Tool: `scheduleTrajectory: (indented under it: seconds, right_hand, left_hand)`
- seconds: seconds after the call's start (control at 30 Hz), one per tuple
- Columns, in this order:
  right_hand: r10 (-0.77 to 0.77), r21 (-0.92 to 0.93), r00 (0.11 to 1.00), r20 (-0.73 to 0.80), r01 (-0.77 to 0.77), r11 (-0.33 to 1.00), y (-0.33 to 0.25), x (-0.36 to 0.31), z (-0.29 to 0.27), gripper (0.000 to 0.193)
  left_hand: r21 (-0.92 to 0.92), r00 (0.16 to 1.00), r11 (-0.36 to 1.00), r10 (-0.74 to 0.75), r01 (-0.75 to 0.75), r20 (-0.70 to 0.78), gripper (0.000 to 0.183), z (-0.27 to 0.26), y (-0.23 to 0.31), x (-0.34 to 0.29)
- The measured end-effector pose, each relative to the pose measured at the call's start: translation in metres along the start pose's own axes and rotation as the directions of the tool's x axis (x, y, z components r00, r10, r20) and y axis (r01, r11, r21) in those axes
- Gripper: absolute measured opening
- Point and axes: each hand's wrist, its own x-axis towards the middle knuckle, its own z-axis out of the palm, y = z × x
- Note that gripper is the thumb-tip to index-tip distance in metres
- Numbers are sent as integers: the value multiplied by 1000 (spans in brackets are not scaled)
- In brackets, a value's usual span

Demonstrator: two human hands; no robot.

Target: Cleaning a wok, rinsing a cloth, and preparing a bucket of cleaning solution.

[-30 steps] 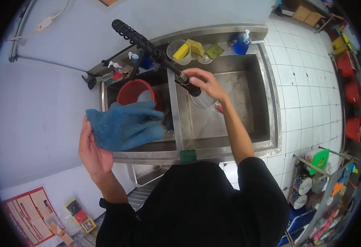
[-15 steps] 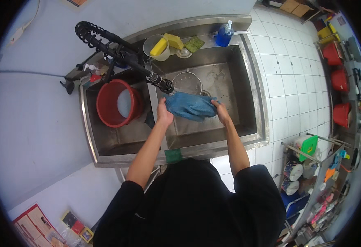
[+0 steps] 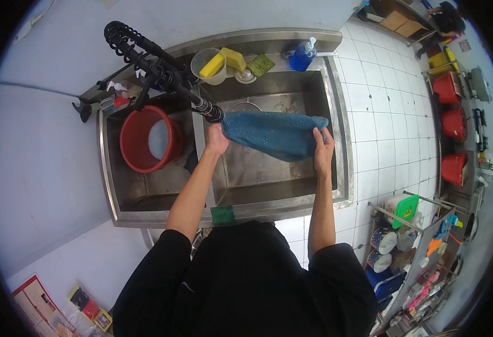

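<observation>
A wet blue cloth (image 3: 271, 135) is stretched sideways over the right basin (image 3: 257, 174) of a steel sink. My left hand (image 3: 216, 140) grips its left end, right below the black spray head of the faucet (image 3: 206, 108). At the other end my right hand (image 3: 323, 147) holds the cloth's corner, thumb and fingers closed on it. Behind the cloth, the rim of a round strainer (image 3: 246, 104) shows in part; the rest of it is covered.
In the left basin stands a red bucket (image 3: 127, 140). Along the back ledge are a tub (image 3: 208, 74) with yellow sponges, a green scouring pad (image 3: 261, 65) and a blue soap bottle (image 3: 302, 56). A green pad (image 3: 223, 215) lies on the front rim. A rack (image 3: 420, 227) stands right.
The bunched cloth has been drawn out longer and flatter. My right hand has moved right and a little up with its end, while my left hand stays by the spray head.
</observation>
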Motion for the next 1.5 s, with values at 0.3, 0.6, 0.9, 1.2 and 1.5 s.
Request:
scheduleTrajectory:
  seconds: [0.3,0.6,0.9,1.2,1.5]
  right_hand:
    - [1,48,984,176,-10,999,42,19,-5,21]
    - [346,570,889,300,-458,682,127,52,47,38]
    - [374,671,823,428,-567,478,141,85,94,35]
    - [279,477,873,400,-458,750,135,97,133,21]
    - [298,238,799,523,-472,849,143,83,172,11]
  left_hand:
    - [-92,1000,996,12,-10,26,33,-13,25,-32]
    - [-42,997,996,74,-74,1,31,-4,58,-90]
    - [-22,995,995,100,-101,-13,35,-21,76,-120]
    - [-142,988,978,152,-150,3,35,22,102,-135]
    - [83,929,928,368,-364,-39,22,25,140,-148]
